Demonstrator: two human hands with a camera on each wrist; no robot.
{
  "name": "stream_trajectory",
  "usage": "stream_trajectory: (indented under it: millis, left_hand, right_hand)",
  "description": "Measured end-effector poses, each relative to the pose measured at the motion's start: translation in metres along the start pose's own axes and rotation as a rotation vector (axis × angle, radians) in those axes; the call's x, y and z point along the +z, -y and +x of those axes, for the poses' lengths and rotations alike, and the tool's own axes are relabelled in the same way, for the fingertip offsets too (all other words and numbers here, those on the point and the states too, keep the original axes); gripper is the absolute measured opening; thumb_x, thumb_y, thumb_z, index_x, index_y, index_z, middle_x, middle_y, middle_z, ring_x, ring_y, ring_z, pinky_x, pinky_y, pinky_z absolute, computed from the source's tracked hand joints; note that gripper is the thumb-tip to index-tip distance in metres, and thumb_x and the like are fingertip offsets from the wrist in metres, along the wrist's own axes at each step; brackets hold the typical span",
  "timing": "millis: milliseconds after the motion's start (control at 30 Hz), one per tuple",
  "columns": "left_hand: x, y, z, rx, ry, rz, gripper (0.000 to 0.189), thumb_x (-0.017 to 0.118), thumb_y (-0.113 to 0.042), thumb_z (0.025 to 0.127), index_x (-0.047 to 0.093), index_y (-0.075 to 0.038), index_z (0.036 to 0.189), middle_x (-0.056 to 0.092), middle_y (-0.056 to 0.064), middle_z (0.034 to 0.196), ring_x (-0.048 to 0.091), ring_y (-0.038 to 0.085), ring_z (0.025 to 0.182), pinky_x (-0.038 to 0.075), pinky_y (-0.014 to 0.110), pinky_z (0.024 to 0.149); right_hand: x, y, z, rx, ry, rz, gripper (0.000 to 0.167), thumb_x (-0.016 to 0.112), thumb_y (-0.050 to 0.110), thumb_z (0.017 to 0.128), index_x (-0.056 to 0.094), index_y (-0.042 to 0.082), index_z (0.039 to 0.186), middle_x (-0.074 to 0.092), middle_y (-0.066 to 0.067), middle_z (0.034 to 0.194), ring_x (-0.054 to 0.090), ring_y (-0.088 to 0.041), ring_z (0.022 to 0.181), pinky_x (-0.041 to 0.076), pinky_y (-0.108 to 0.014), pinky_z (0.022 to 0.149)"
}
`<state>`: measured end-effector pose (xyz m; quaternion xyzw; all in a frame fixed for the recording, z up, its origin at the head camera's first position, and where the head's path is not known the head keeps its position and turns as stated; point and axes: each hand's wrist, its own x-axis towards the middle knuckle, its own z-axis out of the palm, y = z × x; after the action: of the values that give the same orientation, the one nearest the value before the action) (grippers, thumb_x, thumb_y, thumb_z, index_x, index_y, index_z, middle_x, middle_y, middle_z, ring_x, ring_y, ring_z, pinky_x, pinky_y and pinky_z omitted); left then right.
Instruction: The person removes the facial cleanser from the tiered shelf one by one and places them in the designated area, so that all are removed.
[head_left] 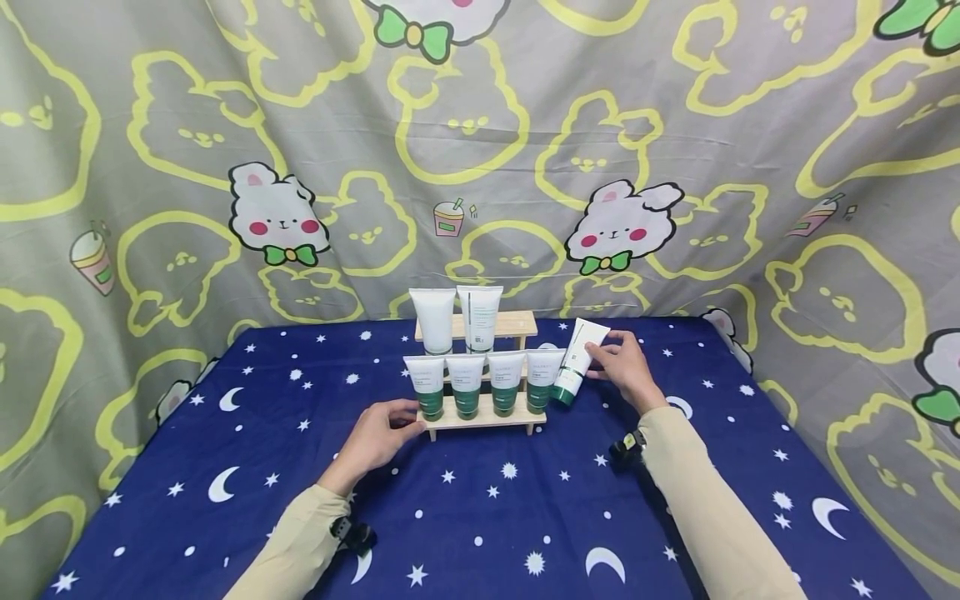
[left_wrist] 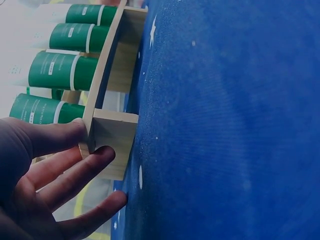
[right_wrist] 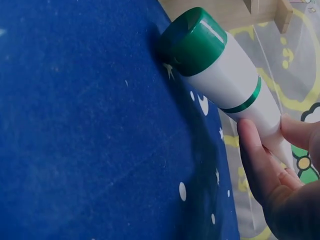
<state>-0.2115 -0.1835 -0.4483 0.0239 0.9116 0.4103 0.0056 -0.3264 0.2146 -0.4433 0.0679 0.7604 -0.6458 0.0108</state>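
Note:
A small tiered wooden display rack [head_left: 480, 414] stands on the table. My left hand [head_left: 385, 433] is at its left end, and in the left wrist view the thumb [left_wrist: 67, 134] lies on the lower shelf's edge with a finger curled under it, pinching the rack. To the right of the rack, my right hand [head_left: 622, 367] holds a white squeeze tube [head_left: 582, 354] near its flat crimped end. This tube tilts with its green cap [right_wrist: 195, 42] pointing down, low over the cloth. Several white-and-green squeeze tubes [head_left: 467, 387] stand cap-down in a row on the lower shelf.
On the rack's back part stand two larger white tubes [head_left: 433, 321], left of a bare stretch of upper shelf [head_left: 517, 321]. A dark blue cloth [head_left: 465, 517] with moons and stars covers the table. Behind hangs a grey curtain [head_left: 360, 125] with cartoon animals.

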Motion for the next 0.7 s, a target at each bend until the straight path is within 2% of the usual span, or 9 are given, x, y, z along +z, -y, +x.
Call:
stream_trajectory:
  millis: [400,700]
  left_hand:
    - [0.0009,0.0002,0.0009,-0.001,-0.009,0.009,0.033,0.077,-0.017,0.092,0.073,-0.006,0.122,0.078,0.006,0.103,0.071,0.029,0.108,0.05,0.051,0.099]
    - [0.0004,0.0003,0.0002,0.001,-0.006,0.003,0.033,0.077,-0.017,0.092,0.073,-0.005,0.122,0.078,0.007,0.103,0.07,0.029,0.109,0.049,0.052,0.1]
  right_hand:
    - [0.0027,-0.0029,0.0069,0.072,0.021,0.033,0.075,0.056,0.011,0.104,0.004,-0.004,0.156,0.047,-0.04,0.14,0.067,-0.009,0.074,0.061,-0.037,0.081]
    - [0.001,-0.0078,0.0087,0.144,0.046,0.054,0.08,0.056,0.011,0.104,-0.001,-0.003,0.16,0.047,-0.034,0.135,0.067,-0.009,0.073,0.061,-0.031,0.077]
